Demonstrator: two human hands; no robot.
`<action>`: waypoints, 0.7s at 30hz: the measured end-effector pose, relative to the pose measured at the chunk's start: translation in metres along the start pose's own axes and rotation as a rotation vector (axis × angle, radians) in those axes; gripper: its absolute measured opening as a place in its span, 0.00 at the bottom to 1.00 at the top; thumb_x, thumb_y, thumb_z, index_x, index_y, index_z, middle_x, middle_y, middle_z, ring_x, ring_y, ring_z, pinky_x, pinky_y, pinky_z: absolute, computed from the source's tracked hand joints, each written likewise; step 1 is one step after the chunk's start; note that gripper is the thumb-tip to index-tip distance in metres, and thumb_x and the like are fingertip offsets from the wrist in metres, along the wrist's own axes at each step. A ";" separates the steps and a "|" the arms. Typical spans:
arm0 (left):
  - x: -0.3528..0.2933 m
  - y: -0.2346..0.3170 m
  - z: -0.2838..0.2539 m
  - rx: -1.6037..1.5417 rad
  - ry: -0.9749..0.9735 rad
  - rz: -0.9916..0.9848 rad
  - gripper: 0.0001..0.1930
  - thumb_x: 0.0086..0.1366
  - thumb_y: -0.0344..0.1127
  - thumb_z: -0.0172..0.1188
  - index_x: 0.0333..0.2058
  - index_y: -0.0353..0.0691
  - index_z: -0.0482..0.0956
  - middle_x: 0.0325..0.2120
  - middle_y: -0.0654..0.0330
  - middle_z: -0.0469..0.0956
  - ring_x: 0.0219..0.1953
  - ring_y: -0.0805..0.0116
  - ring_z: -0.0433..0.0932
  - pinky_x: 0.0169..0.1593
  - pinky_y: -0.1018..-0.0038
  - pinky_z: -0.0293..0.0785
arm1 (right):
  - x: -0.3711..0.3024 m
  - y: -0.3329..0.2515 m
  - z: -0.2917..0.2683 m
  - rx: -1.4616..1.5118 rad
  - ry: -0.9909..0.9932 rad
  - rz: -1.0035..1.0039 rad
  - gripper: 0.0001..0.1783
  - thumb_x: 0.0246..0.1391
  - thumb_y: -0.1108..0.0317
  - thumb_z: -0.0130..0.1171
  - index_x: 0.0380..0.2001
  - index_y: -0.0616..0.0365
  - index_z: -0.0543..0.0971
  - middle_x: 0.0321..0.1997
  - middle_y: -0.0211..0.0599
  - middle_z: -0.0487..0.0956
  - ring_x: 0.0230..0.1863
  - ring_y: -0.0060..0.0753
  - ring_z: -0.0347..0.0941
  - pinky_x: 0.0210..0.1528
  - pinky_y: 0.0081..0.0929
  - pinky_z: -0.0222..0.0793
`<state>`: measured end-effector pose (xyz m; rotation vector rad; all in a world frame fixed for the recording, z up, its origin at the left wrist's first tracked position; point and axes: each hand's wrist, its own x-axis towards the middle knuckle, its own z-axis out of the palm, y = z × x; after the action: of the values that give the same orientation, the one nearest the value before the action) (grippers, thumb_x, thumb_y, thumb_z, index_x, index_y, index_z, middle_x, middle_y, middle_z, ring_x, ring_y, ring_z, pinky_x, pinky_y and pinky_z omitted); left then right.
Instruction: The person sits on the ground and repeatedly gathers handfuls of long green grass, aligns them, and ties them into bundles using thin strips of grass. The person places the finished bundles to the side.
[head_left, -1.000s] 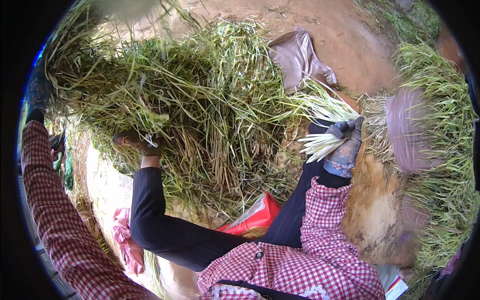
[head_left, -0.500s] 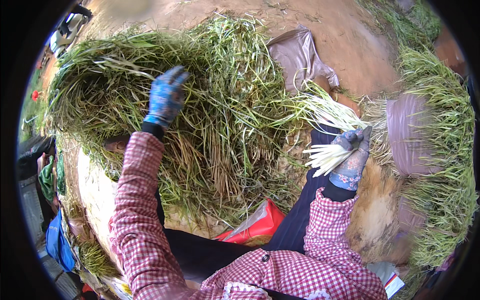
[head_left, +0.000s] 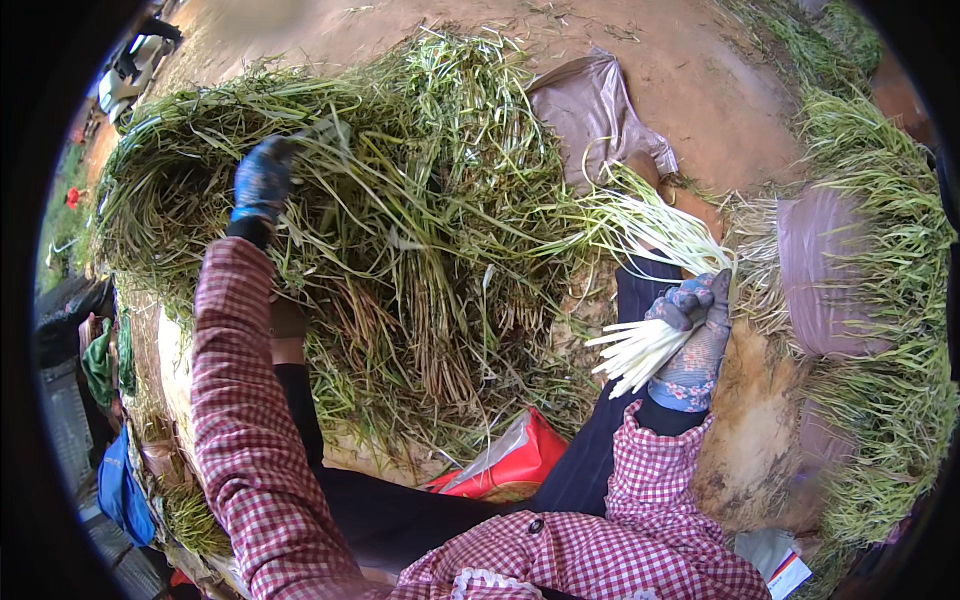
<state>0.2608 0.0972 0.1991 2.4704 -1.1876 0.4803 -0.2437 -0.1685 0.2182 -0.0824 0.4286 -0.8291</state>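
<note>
One stretch of bare brown floor (head_left: 715, 120) opens beyond the heap of green stalks (head_left: 480, 180); wrapped greens (head_left: 830, 275) border the right. The right hand (head_left: 690, 330) grips a bundle of pale stalks (head_left: 637, 352) — white ends leftward. The left hand (head_left: 262, 182), blurred, is at the heap's left part — finger state unclear. A red bag (head_left: 525, 455) lies near the heap.

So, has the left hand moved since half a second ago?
Yes. The left hand has gone left over the green pile, farther from the sheet on the ground.
</note>
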 end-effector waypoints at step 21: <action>-0.198 0.243 0.091 0.055 -0.797 -0.793 0.59 0.44 0.63 0.66 0.65 0.42 0.40 0.65 0.44 0.43 0.63 0.43 0.52 0.64 0.59 0.54 | 0.007 0.015 -0.010 -0.193 0.195 -0.108 0.13 0.55 0.56 0.58 0.32 0.53 0.72 0.17 0.21 0.68 0.18 0.20 0.63 0.15 0.17 0.56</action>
<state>-0.0354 0.0472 0.0720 2.9703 -0.2760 -0.7467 -0.2336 -0.1623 0.2033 -0.2064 0.6924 -0.9041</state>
